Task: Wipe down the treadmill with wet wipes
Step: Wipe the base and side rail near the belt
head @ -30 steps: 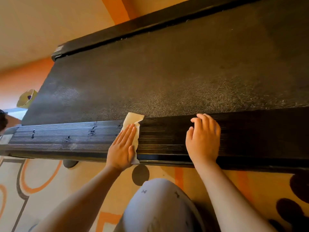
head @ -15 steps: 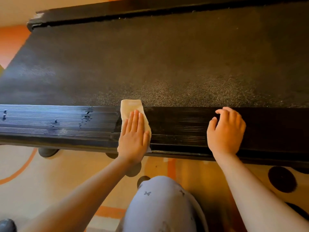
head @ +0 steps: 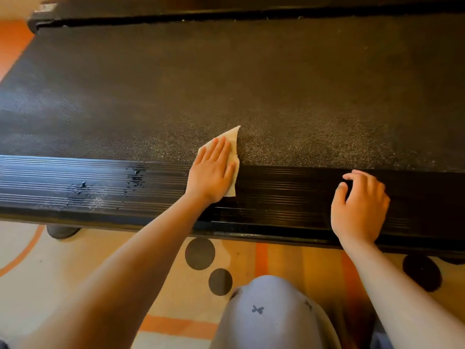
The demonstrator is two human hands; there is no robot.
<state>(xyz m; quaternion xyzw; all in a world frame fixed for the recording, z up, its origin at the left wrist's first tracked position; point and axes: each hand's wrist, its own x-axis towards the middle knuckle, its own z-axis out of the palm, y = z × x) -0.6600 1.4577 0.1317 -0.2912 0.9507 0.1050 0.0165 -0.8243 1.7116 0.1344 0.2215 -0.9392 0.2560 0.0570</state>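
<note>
Most of the wet wipe (head: 232, 139) is hidden under the left hand (head: 212, 170). Only a pointed corner at the hand's 12 o'clock and a strip along its 3 o'clock side show. The treadmill belt (head: 251, 84) is cut off at 3 o'clock and 9 o'clock of the view. The far rail (head: 226, 8) at 12 o'clock is clipped by the top edge. A rounded foot (head: 61, 231) at 8 o'clock is half tucked under the near side rail (head: 289, 197). Whether the right palm touches that rail cannot be told.

The wipe straddles the seam where the belt meets the near rail, just at 9 o'clock of the view's centre. The left fingers (head: 216, 147) lie straight and together, pressing it flat. The right hand (head: 359, 205) is at 4 o'clock, well apart from the left. Its fingers (head: 352, 176) are loosely bent with their tips on the rail, and it holds nothing. Open belt stretches toward 12 and 3 o'clock of the wipe, and open rail lies between the hands.

The belt is dark and finely grained. The rail is glossy black with thin lengthwise ribs and carries wet streaks (head: 136, 177) at 9 o'clock of the left hand. The wipe is pale, thin and creased. At 6 o'clock is a knee (head: 271, 316) in grey-blue cloth with small dark marks. It is over a cream floor mat (head: 75, 273) with orange bands and dark round spots.
</note>
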